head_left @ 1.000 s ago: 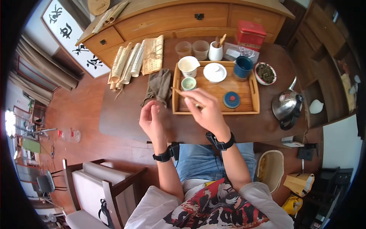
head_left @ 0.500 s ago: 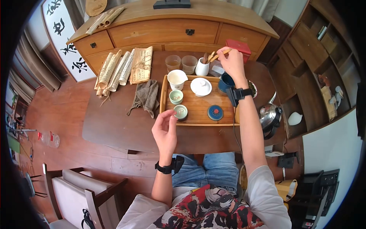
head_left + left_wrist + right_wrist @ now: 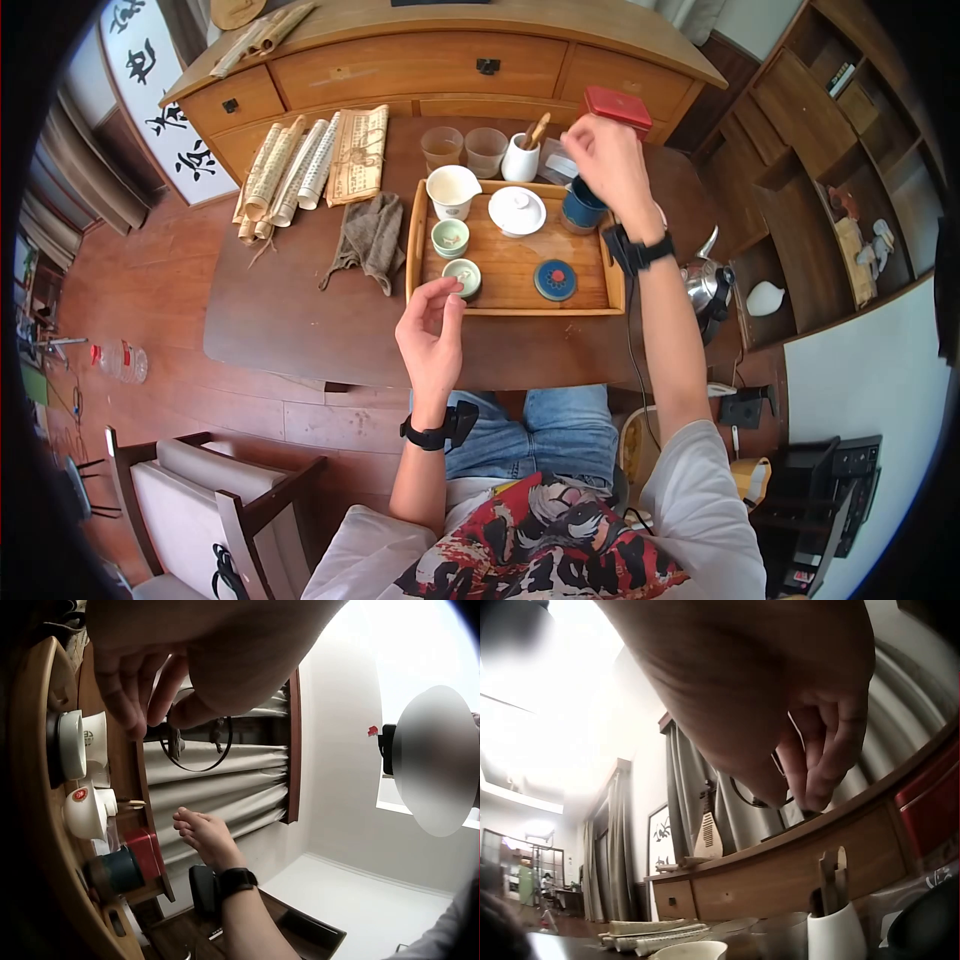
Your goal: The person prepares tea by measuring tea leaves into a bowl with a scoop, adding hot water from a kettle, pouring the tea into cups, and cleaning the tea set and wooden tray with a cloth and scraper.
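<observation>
My right hand [image 3: 610, 165] hovers beyond the tray, above the blue cup [image 3: 580, 210] and just right of the white utensil holder [image 3: 520, 163]. Its fingers are loosely bent and nothing shows between them in the right wrist view. Wooden tea tools [image 3: 834, 877] stand upright in the holder. My left hand [image 3: 432, 345] is raised at the tray's front left, fingers loosely curved and holding nothing, close by a small green cup [image 3: 466, 273]. Behind that cup is a second green cup [image 3: 450, 240]. Both contain small pale bits.
The wooden tray [image 3: 500, 311] also bears a white pitcher [image 3: 452, 200], a lidded white gaiwan [image 3: 516, 213] and a blue lid [image 3: 555, 280]. A steel kettle [image 3: 705, 285] stands right. Left lie a grey cloth [image 3: 368, 245] and bamboo scrolls [image 3: 290, 175]. A red tin [image 3: 617, 108] stands behind.
My right hand moved from over the tray to the holder with a wooden tool and has let it go; the tool now stands in the holder. My left hand shifted toward the near green cup.
</observation>
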Motion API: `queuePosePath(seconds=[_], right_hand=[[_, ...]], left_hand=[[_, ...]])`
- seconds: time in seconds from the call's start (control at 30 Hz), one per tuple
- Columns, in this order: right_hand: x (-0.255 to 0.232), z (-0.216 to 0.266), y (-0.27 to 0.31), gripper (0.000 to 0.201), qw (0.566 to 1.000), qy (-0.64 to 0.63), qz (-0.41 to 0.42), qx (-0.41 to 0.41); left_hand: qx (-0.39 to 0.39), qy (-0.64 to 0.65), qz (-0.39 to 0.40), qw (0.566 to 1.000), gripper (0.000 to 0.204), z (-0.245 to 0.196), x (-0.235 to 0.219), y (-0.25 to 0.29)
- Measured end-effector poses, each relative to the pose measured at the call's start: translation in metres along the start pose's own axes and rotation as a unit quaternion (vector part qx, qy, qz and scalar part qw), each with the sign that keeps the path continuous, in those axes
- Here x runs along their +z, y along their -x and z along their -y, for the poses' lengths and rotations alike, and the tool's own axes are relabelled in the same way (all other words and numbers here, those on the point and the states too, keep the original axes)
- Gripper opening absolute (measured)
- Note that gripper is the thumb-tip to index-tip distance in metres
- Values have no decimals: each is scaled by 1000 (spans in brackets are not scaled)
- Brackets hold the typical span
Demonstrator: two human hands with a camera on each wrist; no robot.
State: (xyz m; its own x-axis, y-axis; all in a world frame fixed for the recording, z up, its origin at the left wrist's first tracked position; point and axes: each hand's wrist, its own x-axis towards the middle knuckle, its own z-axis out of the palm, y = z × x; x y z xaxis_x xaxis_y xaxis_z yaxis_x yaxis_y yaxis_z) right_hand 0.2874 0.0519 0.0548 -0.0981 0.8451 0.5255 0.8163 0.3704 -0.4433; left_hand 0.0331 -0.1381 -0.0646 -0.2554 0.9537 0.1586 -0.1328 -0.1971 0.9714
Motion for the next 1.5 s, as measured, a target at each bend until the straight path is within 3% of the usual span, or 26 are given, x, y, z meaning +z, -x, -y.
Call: queuePosePath(seconds=[0.07, 0.17, 0.2, 0.43, 0.5, 0.57, 0.77, 1.03, 1.5], right_hand=[[-10, 14, 40, 14, 995, -33, 88, -39], [10, 1, 106, 10, 977, 39, 205, -51], [17, -6, 125, 15, 973, 54, 206, -83], [36, -14, 164, 16, 972, 79, 222, 0], [37, -19, 162, 14, 971, 82, 224, -1], [31, -19, 160, 13, 980, 59, 190, -13], [-15, -13, 122, 11, 995, -7, 98, -37], [-23, -60, 46, 11, 996, 60, 72, 1], [-4, -72, 32, 17, 990, 83, 112, 25]], left_hand=[[-6, 7, 11, 1000, 21, 4, 5, 1], [-13, 17, 41, 999, 22, 11, 25, 4], [-23, -30, 74, 997, 26, 8, 31, 4], [6, -98, 169, 981, 41, 32, 83, 9], [-12, -111, 189, 976, 45, 31, 89, 9], [48, -195, 177, 963, 49, 30, 93, 12], [145, -153, 197, 957, 52, 5, 108, 4], [127, -118, 171, 970, 46, 9, 127, 6], [85, -121, 178, 973, 37, 18, 115, 25]])
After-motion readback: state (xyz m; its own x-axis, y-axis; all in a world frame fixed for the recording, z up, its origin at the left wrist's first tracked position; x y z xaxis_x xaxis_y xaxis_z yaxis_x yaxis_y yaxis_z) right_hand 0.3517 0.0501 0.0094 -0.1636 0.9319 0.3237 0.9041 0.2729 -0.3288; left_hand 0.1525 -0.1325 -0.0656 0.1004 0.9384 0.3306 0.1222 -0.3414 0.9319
